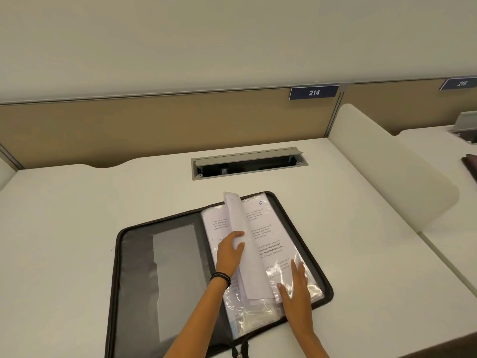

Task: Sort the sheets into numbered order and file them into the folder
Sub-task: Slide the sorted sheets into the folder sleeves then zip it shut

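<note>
Now you look to be mid-filing: your left hand (230, 252) curls its fingers round a lifted sheet (236, 215) over the middle of the open folder (134, 280). Your right hand (296, 288) lies flat, fingers straight, on the folder's right-side sleeve (273, 228). Next, probably, slide that sheet in by number.

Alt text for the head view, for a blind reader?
A person's left hand holds a sleeved page raised in an open black folder on a white desk, while the right hand lies flat on the sleeved sheet beneath. Behind are a cable tray and a sign reading 214.
</note>
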